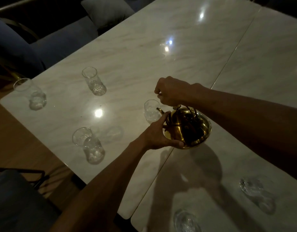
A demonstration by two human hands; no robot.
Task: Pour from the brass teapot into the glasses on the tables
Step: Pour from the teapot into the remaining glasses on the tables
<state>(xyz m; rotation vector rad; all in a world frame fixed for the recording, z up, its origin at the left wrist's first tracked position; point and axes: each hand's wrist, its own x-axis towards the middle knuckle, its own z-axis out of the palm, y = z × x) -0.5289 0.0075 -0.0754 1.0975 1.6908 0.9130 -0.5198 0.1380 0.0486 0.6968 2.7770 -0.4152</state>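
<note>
1. While the brass teapot (188, 129) hangs tilted over the seam between two marble tables, its spout (160, 111) points to 9 o'clock, at the rim of the nearest glass (151, 113). I judge it is held this way to fill that glass.
2. Right hand (172, 92): at 11 o'clock of the pot, fist curled round the top of the arched handle (192, 111). It carries the weight from above.
3. Left hand (157, 133): at 8 o'clock of the pot, fingers wrapped under the belly, thumb up by the root of the spout. It likely steadies the pot and sets the tilt, since a top handle alone would let the pot swing.
4. No stream is visible. In the dim light I cannot tell whether liquid is running or how full the glass is.
5. Left table (127, 64): three more upright glasses, well apart from the pot:
   - far glass (93, 81) at 10 o'clock
   - corner glass (30, 93) at 9 o'clock
   - near-edge glass (87, 145) at 8 o'clock
6. Near table (203, 190): two blurred glasses, one at 5 o'clock (257, 193) and one at 6 o'clock (186, 221). They are presumably set out for later pours.
7. Risk, as I judge it: the spout sits close to the rim, so a sharper tilt could overshoot onto the marble.
</note>
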